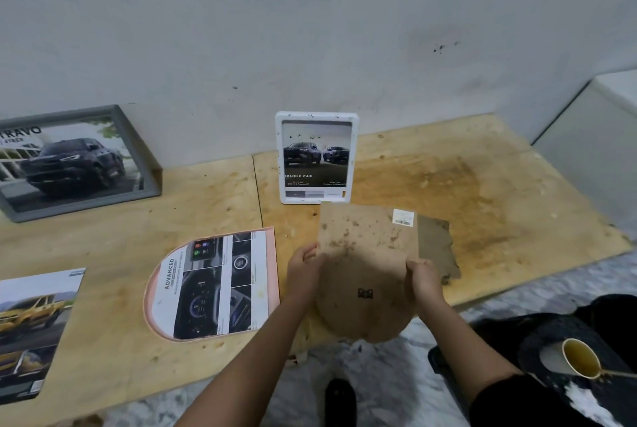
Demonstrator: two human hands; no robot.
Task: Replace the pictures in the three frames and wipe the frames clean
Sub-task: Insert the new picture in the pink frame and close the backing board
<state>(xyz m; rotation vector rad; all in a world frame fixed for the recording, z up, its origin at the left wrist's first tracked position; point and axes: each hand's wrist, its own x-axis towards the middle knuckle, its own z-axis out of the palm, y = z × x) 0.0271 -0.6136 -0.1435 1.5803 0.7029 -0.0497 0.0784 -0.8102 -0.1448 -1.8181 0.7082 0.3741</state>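
Observation:
I hold a brown arch-shaped backing board (365, 271) above the table's front edge, my left hand (305, 269) on its left side and my right hand (425, 280) on its right. It carries a small black hanger clip and a barcode sticker. To its left a pink arch-shaped frame (272, 264) lies flat with a dashboard picture (213, 288) on it. A white speckled frame (317, 157) with a two-truck picture stands against the wall. A grey frame (74, 161) with a dark truck picture leans at the far left.
A loose yellow-truck picture (32, 326) lies at the table's left front. A brownish cloth (439, 247) lies behind the board on the stained plywood table (482, 192). A paper cup (579, 357) with yellow liquid sits on dark fabric at lower right.

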